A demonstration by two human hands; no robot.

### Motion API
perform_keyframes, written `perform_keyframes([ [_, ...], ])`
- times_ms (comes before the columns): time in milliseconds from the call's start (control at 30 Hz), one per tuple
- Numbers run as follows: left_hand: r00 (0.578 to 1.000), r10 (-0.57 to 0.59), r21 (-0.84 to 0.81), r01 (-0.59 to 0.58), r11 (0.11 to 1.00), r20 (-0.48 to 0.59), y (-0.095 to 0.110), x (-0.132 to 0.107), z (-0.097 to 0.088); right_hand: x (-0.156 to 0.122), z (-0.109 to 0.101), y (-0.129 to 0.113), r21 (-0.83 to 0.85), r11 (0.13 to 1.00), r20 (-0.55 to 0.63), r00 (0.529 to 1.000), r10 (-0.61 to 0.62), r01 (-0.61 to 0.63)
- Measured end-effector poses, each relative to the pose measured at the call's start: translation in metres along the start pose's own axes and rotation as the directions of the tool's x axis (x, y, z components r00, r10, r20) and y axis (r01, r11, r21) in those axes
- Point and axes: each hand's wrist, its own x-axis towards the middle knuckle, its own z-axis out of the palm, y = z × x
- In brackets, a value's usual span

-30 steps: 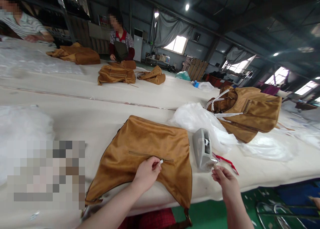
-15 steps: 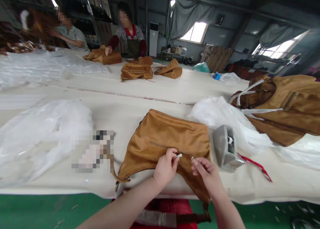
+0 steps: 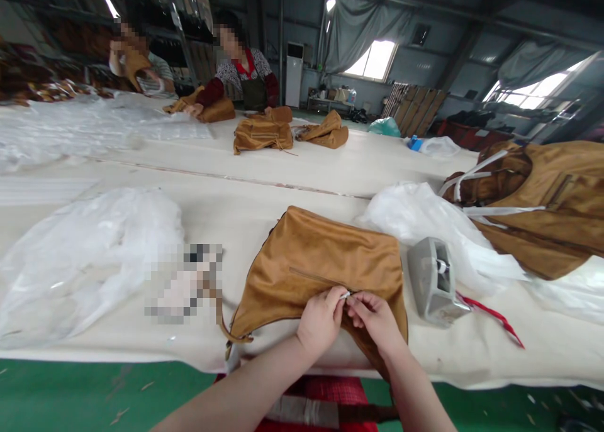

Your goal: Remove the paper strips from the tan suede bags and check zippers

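A tan leather bag (image 3: 340, 246) lies flat on the white-covered table, its zipper (image 3: 309, 275) running across the front. Over the zipper's right part, my left hand (image 3: 321, 319) pinches a small white strip (image 3: 345, 295). My right hand (image 3: 375, 319) is closed beside it, fingertips meeting the left ones at the strip. The fingers mostly hide the metal zipper pull that the right hand holds. The bag's strap hangs over the near table edge, partly behind my forearms.
To the right stands a grey tape dispenser (image 3: 429, 281) with a red ribbon (image 3: 495, 319). White plastic wrap (image 3: 94, 249) lies left; another tan bag (image 3: 557, 212) lies far right. Across the table, two people handle tan leather pieces, near more bags (image 3: 264, 133).
My right hand has moved left to meet the left hand at the white strip. The view has shifted slightly. Across the table, one person has raised a tan piece.
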Motion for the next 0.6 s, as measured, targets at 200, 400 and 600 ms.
perform_keyframes([
  [200,0.995,-0.086,-0.177,0.094,0.980,0.053,-0.002,0.006,-0.008,-0.004,-0.005,0.005,-0.013,1.000,0.050,0.999,0.010,-0.009],
  [400,0.940,-0.242,-0.555,0.338,0.760,0.241,0.000,0.013,-0.008,-0.001,0.001,0.007,-0.008,1.000,0.066,0.998,-0.020,0.020],
  [600,0.968,-0.187,-0.558,0.248,0.792,0.164,0.006,0.008,-0.011,0.003,0.009,0.011,-0.007,1.000,0.002,1.000,-0.016,0.016],
])
